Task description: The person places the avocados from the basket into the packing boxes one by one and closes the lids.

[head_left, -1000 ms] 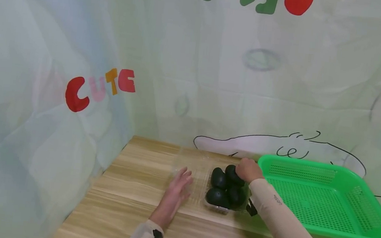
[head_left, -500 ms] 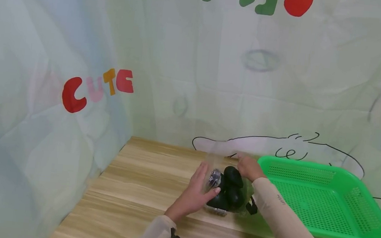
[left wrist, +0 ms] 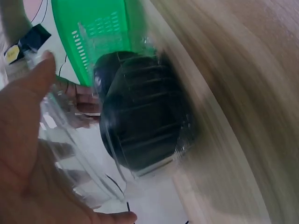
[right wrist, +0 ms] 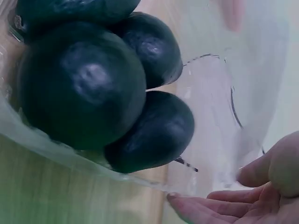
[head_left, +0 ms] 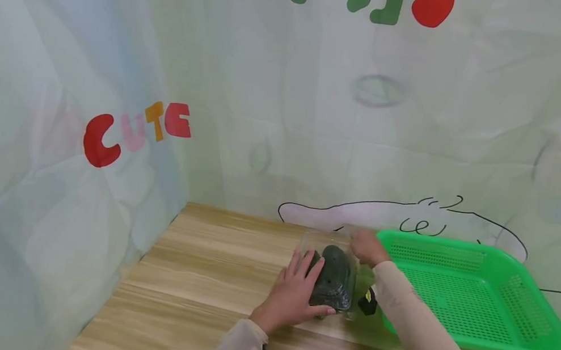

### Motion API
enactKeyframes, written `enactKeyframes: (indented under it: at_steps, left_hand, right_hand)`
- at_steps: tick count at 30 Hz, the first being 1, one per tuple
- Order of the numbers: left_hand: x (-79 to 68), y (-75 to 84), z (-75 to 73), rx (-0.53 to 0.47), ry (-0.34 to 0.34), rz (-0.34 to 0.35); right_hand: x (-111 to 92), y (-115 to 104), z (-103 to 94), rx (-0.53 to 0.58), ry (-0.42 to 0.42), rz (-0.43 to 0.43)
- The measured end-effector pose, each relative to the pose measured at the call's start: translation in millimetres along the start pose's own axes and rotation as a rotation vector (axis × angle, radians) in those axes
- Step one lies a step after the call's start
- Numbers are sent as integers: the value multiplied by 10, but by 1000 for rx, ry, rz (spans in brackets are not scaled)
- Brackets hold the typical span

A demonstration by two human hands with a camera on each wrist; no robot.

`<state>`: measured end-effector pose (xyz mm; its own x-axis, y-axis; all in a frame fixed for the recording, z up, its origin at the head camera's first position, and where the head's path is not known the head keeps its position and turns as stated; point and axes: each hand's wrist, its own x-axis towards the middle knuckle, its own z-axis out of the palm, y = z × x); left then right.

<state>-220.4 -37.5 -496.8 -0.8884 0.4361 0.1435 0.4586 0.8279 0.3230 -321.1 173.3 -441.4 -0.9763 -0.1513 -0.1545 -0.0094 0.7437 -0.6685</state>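
A clear plastic clamshell box (head_left: 332, 303) sits on the table, filled with several dark green avocados (right wrist: 84, 86). Its hinged lid (left wrist: 77, 154) is tilted over the fruit, partly down. My left hand (head_left: 290, 296) rests on the lid with fingers spread and thumb extended at the near side. At the box's far right corner is my right hand (head_left: 367, 248). In the right wrist view, its fingers (right wrist: 201, 208) lie fairly straight by the clear rim, the thumb apart from them. Glare and motion blur hide the exact contact there.
Right of the box stands a green perforated plastic basket (head_left: 452, 296), close to my right forearm. The wooden table (head_left: 197, 286) meets a printed cloth backdrop (head_left: 277, 112) at the back and left.
My left hand has moved right from beside the box, swinging the lid up and over the avocados. The right hand stays at the far right corner, now off the fruit.
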Motion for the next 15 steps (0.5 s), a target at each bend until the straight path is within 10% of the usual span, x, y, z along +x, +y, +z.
enactKeyframes:
  at_steps: [8,15]
  left_hand:
    - [-49,41,42,98,-48,26]
    - [-73,9,52,19,-75,44]
  right_hand:
    - [52,87,180,-140,102,-47]
    - [90,168,274,22,92,86]
